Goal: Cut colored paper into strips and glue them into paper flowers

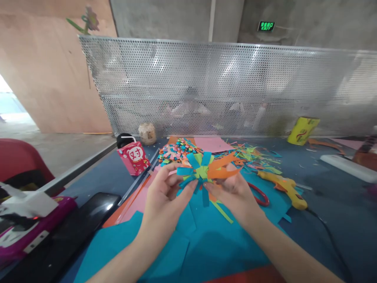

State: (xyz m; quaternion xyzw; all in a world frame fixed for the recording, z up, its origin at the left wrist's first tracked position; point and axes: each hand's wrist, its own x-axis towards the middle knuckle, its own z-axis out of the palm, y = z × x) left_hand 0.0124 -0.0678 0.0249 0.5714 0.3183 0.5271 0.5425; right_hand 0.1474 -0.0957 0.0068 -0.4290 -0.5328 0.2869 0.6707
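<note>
A paper flower (202,171) made of blue, green and orange strips is held up in the middle of the view, above the table. My left hand (169,194) pinches its left side, thumb near the lower centre. On the other side my right hand (232,192) grips it, with the thumb at the bottom and the fingers partly hidden behind orange strips. Under both hands lie sheets of blue paper (224,243). A narrow green strip (222,212) rests on them. Red-handled scissors (260,195) lie just beyond my right wrist, partly covered.
Behind the flower is a pile of cut paper bits (173,151). A yellow glue gun (284,186) with its cord lies right. At left are a red drink carton (134,157), a black phone (91,210) and a purple power strip (44,232). A perforated metal screen (206,78) closes the back.
</note>
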